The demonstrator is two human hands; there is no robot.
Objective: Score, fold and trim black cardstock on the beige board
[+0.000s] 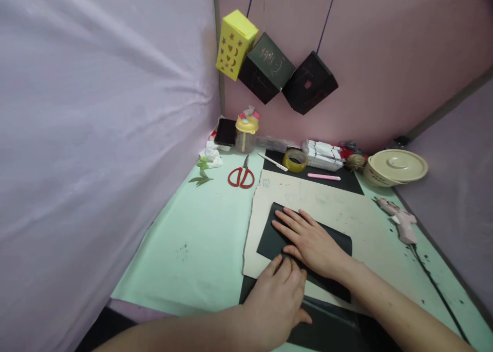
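Observation:
A folded sheet of black paper lies on a beige board, its right side curving up in a soft fold. My right hand rests flat on top of it, fingers stretched out and slightly spread. At the paper's near edge, my left hand has its fingers curled and pressed together on that edge, close to the right thumb. The left fingertips are partly hidden, and the left thumb sticks out to the right. Another dark sheet lies below the hands at the board's near side.
Red-handled scissors, a white pen, yellowish tape and a pink cutter lie beyond the board. A glue gun with a cord and a lidded bowl are right. Paper boxes hang above.

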